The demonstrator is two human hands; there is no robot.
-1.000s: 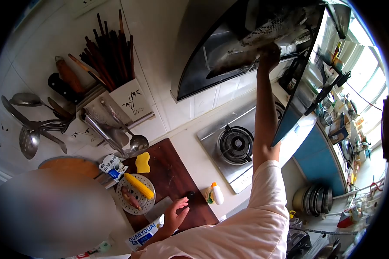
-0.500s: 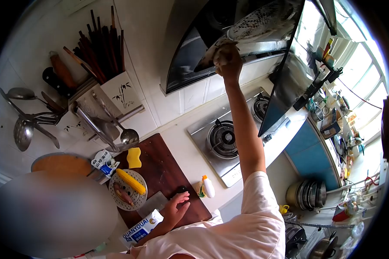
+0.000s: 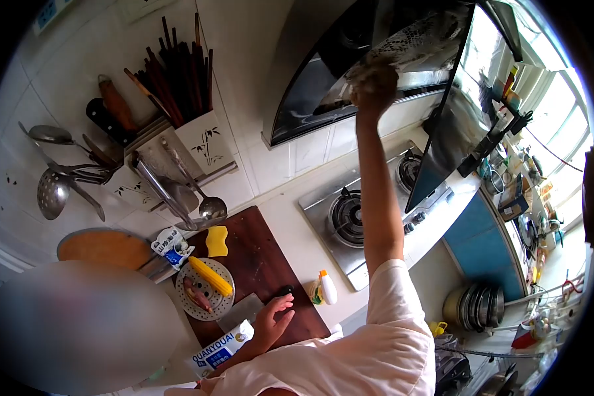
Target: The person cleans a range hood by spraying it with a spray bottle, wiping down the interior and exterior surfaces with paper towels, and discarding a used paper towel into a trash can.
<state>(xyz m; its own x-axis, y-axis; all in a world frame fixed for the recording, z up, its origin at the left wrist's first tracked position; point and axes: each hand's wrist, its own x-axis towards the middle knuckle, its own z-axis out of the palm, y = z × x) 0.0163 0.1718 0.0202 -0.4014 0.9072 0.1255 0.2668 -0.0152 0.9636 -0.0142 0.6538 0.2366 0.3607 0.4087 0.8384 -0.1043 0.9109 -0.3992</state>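
My right hand [image 3: 376,92] is raised to the underside of the black range hood [image 3: 303,99], its fingers closed round a pale, dirty cloth [image 3: 371,74]. The cloth presses against the hood near its perforated filter [image 3: 419,36]. Down at the dark wooden board [image 3: 257,247], my left hand [image 3: 272,320] has its fingers stretched out and holds nothing. Beside those fingers lies a cleaver, its grey blade [image 3: 239,313] flat on the board. A white and blue pack [image 3: 224,346] marked QUANYOUAI lies by my left wrist.
A perforated plate [image 3: 183,305] carries corn [image 3: 211,277] and a purplish root. Nearby are a yellow sponge [image 3: 216,241] and a white bottle [image 3: 328,288]. Below the hood is a gas stove [image 3: 310,204]; its tilted glass panel [image 3: 435,142] hangs to the right. Utensils and chopsticks [image 3: 178,72] hang left.
The whole view has shifted, so most things sit a little further right. My right hand with the cloth has moved slightly right along the hood. My left hand stays by the cleaver.
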